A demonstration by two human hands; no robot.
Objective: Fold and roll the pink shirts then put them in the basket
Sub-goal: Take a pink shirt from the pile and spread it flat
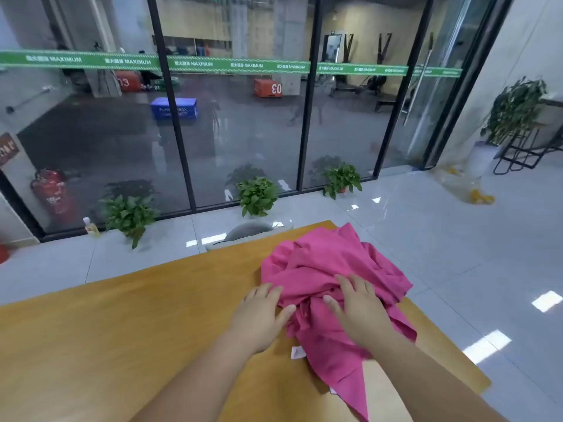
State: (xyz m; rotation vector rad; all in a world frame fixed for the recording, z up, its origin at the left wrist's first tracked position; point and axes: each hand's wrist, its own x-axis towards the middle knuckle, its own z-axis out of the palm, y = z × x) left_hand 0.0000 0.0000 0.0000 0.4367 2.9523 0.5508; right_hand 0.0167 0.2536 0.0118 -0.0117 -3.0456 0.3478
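A tiled room with a glass wall at the far side and potted plants along its foot; nearer stands a wooden table, and on its right part, reaching almost to the right edge, lies a heap of pink shirts.

The heap is crumpled and unsorted, bunched high at the far end, with one loose tail trailing toward the near edge. The cloth looks thin and soft, full of creases, and a small white label shows at its near left side. How many shirts are in it cannot be told.

The left hand lies at the left edge of the heap, fingers nearly straight, their tips touching the pink cloth; its grip holds nothing. The right hand rests flat on top of the heap with fingers spread, pressing lightly; its grip too is slack and closes on nothing.

By the look of it the work is at its very start: nothing is folded or rolled, and the step in hand is to sort one shirt out of the heap. The next move likely calls for pinching a hem or shoulder, drawing that shirt free and spreading it flat on the bare wood to the left. No basket can be made out with certainty; a grey rounded thing beyond the far edge is too unclear to name.
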